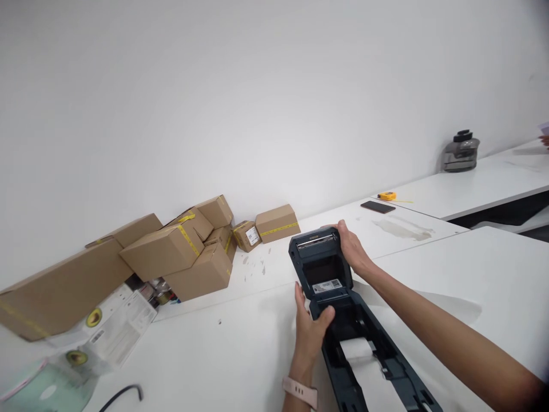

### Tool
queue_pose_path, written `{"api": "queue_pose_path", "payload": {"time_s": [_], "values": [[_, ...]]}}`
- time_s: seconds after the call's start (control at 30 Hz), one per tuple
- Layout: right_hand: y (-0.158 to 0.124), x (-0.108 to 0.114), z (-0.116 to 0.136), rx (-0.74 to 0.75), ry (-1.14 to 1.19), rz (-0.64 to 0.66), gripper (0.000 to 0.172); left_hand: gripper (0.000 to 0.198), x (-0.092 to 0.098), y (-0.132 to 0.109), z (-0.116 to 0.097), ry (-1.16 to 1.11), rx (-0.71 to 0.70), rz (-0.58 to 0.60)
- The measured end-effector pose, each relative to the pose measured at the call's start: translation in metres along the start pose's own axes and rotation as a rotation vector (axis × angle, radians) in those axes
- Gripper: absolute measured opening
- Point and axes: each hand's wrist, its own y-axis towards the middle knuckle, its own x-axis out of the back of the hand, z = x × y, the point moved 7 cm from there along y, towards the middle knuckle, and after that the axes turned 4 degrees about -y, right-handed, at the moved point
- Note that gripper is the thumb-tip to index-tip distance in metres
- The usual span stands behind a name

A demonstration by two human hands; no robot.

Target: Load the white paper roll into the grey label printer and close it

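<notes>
A dark label printer [388, 343] lies in front of me with its lid [319, 260] swung up, showing a sticker on the inside. A white paper roll [357, 349] sits in the body, its strip running toward me. My left hand [309, 329], with a pink watch band at the wrist, grips the printer's left side near the hinge, thumb over the rim. My right hand [352, 249] holds the lid's upper right edge, its fingers partly hidden behind the lid.
Several cardboard boxes [171, 252] are piled by the wall at left. Nearer are printed plastic packaging [122, 329], a green pouch [51, 386] and a black cable [122, 395]. Further right lie a phone [377, 206], a yellow tape measure [387, 196] and a dark jug [461, 153]. Another person's hand [544, 140] shows at far right.
</notes>
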Motion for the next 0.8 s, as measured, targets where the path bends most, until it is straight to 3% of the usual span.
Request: {"api": "queue_pose_path", "payload": {"time_s": [0.17, 0.27, 0.33, 0.47, 0.53, 0.67, 0.8], "values": [[-0.013, 0.01, -0.005, 0.021, -0.042, 0.064, 0.069, 0.112, -0.011, -0.012, 0.024, -0.125, 0.004, -0.022], [-0.048, 0.036, 0.002, 0.101, -0.219, -0.093, 0.057, 0.11, -0.013, -0.011, 0.023, -0.172, 0.004, -0.016], [-0.079, 0.042, 0.012, 0.222, -0.354, -0.084, 0.038, 0.107, -0.013, -0.012, 0.02, -0.176, 0.01, 0.0], [-0.137, -0.003, 0.008, 0.464, -0.586, 0.572, 0.024, 0.103, -0.012, -0.013, 0.014, -0.173, -0.007, 0.042], [-0.155, -0.022, -0.004, 0.538, -0.685, 0.78, 0.028, 0.101, -0.011, -0.013, 0.014, -0.145, -0.001, 0.048], [-0.167, -0.046, -0.032, 0.645, -0.927, 0.929, 0.033, 0.096, -0.008, -0.014, 0.019, -0.04, 0.053, 0.037], [-0.163, -0.049, -0.04, 0.623, -0.946, 0.958, 0.036, 0.093, -0.003, -0.016, 0.024, 0.045, 0.088, -0.005]]}}
